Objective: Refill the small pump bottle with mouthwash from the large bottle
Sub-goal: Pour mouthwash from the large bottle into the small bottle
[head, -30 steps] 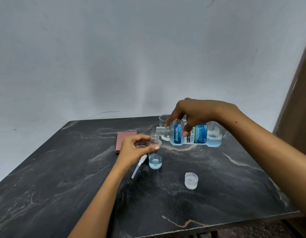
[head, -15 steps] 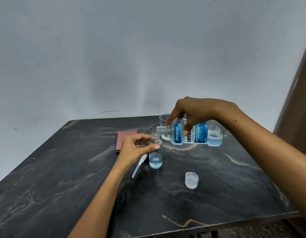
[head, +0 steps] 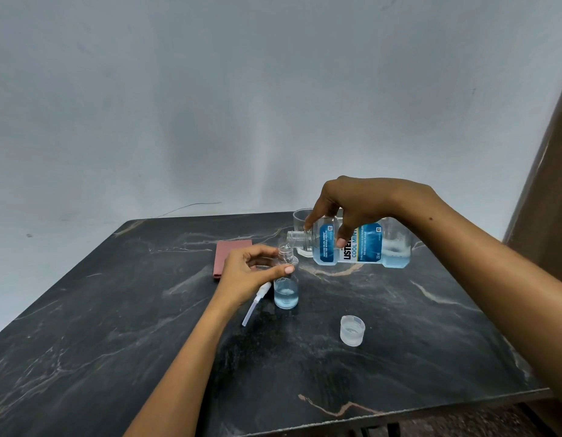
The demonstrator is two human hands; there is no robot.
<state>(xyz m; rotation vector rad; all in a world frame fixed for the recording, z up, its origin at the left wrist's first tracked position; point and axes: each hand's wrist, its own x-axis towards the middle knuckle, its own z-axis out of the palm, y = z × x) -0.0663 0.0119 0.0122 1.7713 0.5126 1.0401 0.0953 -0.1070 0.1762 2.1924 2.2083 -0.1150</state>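
The small clear pump bottle [head: 286, 293] stands upright on the dark marble table [head: 115, 342], uncapped, with pale blue mouthwash in its lower part. My left hand [head: 248, 275] grips its upper body. My right hand [head: 352, 209] holds the large mouthwash bottle [head: 364, 244] on its side, open neck to the left, right above the small bottle's mouth. Blue liquid lies low along the large bottle. The white pump head with its tube [head: 256, 302] pokes out below my left palm; whether it rests on the table or in the hand is unclear.
A clear plastic cap [head: 352, 330] sits open side up on the table in front of the large bottle. A drinking glass [head: 300, 222] stands behind the bottles. A folded reddish cloth [head: 230, 257] lies left of my left hand. A wall rises behind the table.
The large bottle has lifted very slightly while staying tipped over the small bottle. Both hands hold their places.
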